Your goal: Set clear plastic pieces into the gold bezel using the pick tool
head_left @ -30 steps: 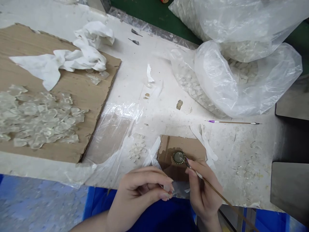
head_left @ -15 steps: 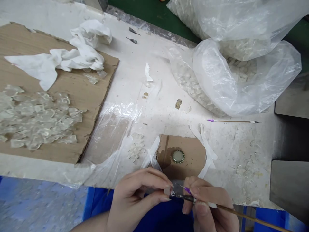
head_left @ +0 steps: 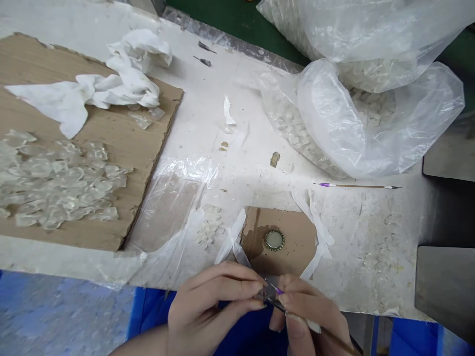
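At the table's front edge, my left hand (head_left: 211, 301) pinches a small clear plastic piece (head_left: 265, 291) between thumb and fingers, which partly cover it. My right hand (head_left: 315, 311) grips a thin wooden stick (head_left: 336, 341) with a white sleeve and a dark end. A purple needle tip (head_left: 278, 290) also shows between its fingers; whether it belongs to a second stick I cannot tell. The tips meet the clear piece or lie very close to it. Just beyond my hands, a bottle cap (head_left: 274, 240) holding something pale lies on a small cardboard piece (head_left: 297, 227).
Left, a cardboard sheet (head_left: 148, 148) bears many clear pieces (head_left: 63, 183) and a white cloth (head_left: 122, 89). Small whitish pieces (head_left: 210, 226) lie nearer. Filled plastic bags (head_left: 334, 123) stand back right. Another purple-tipped stick (head_left: 359, 186) and two dark needle tips (head_left: 204, 62) lie on the table.
My right hand has moved slightly left, bringing the purple tip and the stick closer to my left fingers. The stick's dark end is now more hidden. Everything on the table has stayed put.
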Tool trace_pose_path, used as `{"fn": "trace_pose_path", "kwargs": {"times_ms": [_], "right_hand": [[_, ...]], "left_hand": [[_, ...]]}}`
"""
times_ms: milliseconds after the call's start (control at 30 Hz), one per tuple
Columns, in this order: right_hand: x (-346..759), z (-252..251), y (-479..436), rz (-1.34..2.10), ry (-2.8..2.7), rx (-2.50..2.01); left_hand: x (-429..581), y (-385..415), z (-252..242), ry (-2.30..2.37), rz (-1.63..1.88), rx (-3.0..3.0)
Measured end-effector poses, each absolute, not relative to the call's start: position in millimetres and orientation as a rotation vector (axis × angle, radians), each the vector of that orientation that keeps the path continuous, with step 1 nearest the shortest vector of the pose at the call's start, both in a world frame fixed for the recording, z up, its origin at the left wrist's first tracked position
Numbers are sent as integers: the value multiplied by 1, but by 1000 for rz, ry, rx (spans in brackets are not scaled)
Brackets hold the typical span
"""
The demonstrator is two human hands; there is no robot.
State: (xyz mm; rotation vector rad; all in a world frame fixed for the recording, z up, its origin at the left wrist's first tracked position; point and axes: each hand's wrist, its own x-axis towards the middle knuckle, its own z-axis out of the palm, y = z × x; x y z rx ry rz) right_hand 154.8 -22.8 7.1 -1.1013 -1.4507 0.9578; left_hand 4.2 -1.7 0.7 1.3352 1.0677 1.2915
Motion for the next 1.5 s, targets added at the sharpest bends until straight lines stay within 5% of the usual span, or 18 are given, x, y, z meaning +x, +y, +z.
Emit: {"fn": "trace_pose_path", "kwargs": {"times_ms": [200,500,900,1500], "right_hand": [[165,2,-17,835,-1307,-1100],[177,-14,0,574,-1828,-1321],[160,12,-15,1038,-1298,-1016],[161,11,-18,1105,-1329,-1024]], "left_hand": [[6,3,5,1125,1216,1137],[14,-2,0,823,1139,509],[17,-8,-7,672,1068,252],[17,-8,-5,696,1051,260]]}}
